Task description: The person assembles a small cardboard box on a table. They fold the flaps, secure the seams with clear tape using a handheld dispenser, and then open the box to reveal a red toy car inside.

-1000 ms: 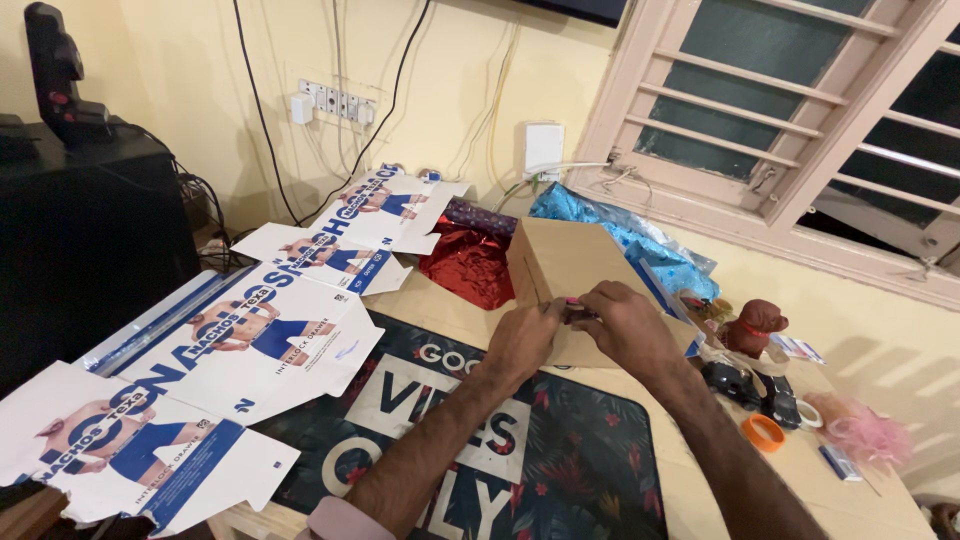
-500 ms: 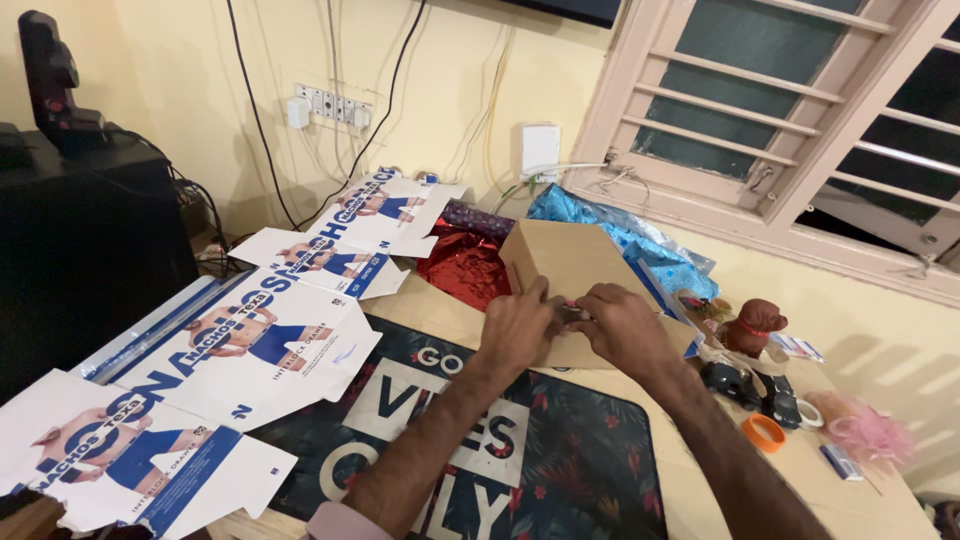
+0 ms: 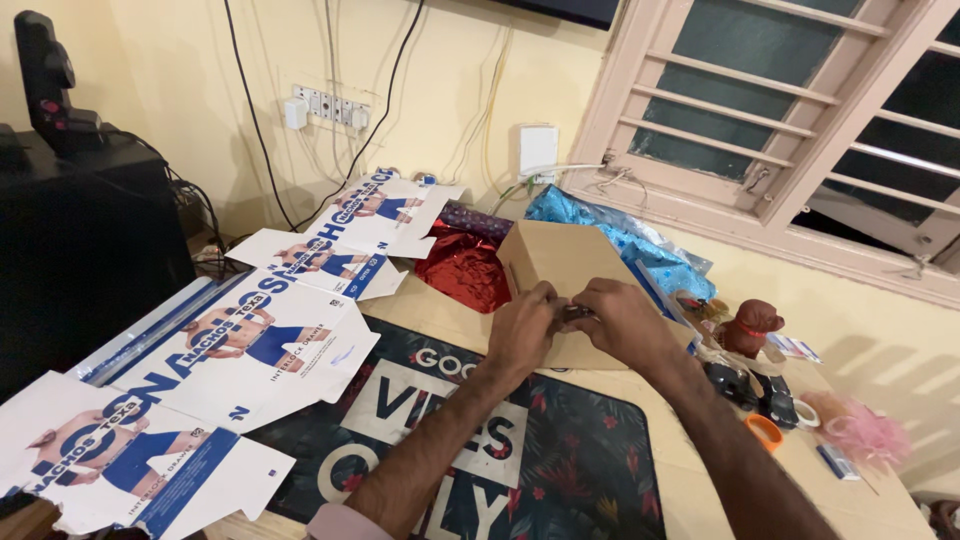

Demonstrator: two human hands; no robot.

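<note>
A brown cardboard box [image 3: 560,255] stands on the table, its near side facing me. My left hand [image 3: 520,330] is curled against that near side, fingertips pinching at its upper edge. My right hand [image 3: 628,322] meets it from the right and pinches a small dark tool [image 3: 577,313] between the two hands. What kind of tool it is cannot be made out. Both hands touch the box, and my forearms reach over a dark floral mat [image 3: 560,470].
Several flattened white and blue printed cartons [image 3: 250,340] cover the table's left. Red foil wrap [image 3: 465,268] and blue wrapping paper [image 3: 600,222] lie behind the box. At the right sit a brown figurine [image 3: 752,325], an orange tape roll [image 3: 764,430] and a pink ribbon puff [image 3: 868,432]. A black cabinet [image 3: 80,230] stands at the left.
Both hands stay on the box's near side. The left hand has shifted slightly up and right towards the right hand, and the pink end of the small tool no longer shows.
</note>
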